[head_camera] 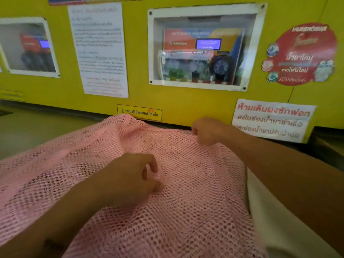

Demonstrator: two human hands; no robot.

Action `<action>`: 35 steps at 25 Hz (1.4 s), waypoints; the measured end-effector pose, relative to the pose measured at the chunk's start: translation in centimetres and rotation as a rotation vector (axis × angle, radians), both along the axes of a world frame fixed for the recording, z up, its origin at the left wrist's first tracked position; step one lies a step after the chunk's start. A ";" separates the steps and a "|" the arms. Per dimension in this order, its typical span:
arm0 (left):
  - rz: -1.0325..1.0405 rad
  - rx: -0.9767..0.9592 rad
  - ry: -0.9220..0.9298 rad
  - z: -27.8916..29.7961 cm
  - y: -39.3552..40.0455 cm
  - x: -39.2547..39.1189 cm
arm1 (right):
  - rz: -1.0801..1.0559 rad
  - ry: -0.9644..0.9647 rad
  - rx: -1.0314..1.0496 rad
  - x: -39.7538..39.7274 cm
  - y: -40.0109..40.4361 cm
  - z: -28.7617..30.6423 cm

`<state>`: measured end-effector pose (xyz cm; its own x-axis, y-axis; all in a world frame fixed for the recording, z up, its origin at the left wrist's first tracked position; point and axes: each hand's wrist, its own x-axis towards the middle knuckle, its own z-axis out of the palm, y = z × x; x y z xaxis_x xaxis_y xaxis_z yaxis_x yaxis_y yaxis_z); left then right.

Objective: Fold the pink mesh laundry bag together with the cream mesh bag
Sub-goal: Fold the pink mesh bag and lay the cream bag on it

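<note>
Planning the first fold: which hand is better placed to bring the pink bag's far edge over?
Right hand: it already pinches the pink mesh bag at its far edge; the left hand grips mid-bag.

A yellow machine panel [182, 101] rises beyond the grips. Set in it, above the right grip, is a white-framed clear window [204, 47] showing a small blue screen [208, 43]. A white printed notice sheet [98, 51] hangs above the left grip, a round red sticker [301, 54] further right, and a white sign with red lettering [270, 120] just beside the right grip.
</note>
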<state>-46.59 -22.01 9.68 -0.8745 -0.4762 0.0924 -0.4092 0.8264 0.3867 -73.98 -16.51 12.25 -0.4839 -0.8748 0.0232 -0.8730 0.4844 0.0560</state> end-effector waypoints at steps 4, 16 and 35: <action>0.028 0.047 0.035 0.3 0.4 -1.3 | -0.027 -0.024 -0.011 -1.5 3.3 2.6; -0.210 -0.063 0.119 2.3 11.4 -0.1 | -0.183 -0.158 0.283 -2.3 10.5 2.9; -0.275 -0.004 -0.274 -0.8 14.3 4.4 | 0.018 0.037 0.287 0.3 10.2 1.5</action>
<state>-42.21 -7.76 8.86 -0.9619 -0.2205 -0.1613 -0.2599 0.9209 0.2906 -73.70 -6.33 13.73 -0.4719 -0.8565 -0.2092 -0.8760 0.4287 0.2210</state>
